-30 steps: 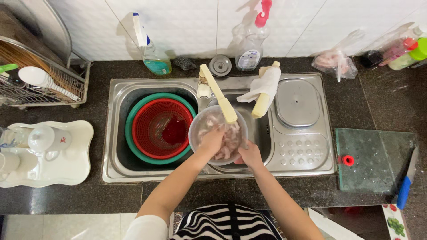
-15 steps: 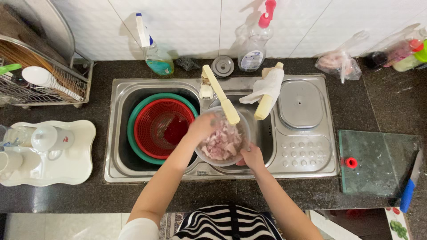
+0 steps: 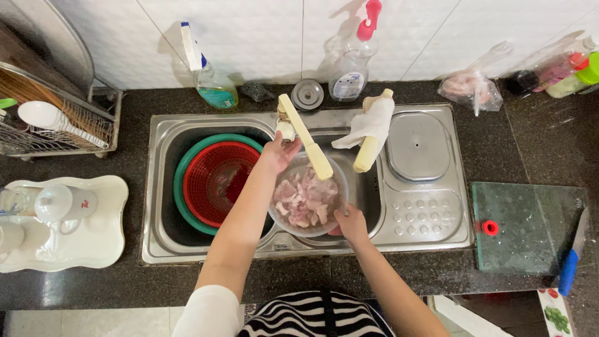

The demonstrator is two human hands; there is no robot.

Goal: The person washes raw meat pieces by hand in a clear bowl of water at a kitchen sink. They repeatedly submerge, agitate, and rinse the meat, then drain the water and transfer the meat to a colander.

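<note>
- bowl (image 3: 307, 198) of pink meat pieces sits over the sink's (image 3: 187, 249) middle basin, under the cream tap spout (image 3: 306, 136)
- right hand (image 3: 351, 223) clamped on bowl's near rim
- left hand (image 3: 279, 153) at bowl's far-left rim, by the tap base; grip there unclear
- red colander (image 3: 215, 181) nested in green basin (image 3: 182, 175), left basin of sink
- cloth-draped tap handle (image 3: 371, 134) just right of spout
- bench: spray bottles (image 3: 212, 84) at back edge, glass board (image 3: 527, 228) at right, white tray (image 3: 93, 240) at left
</note>
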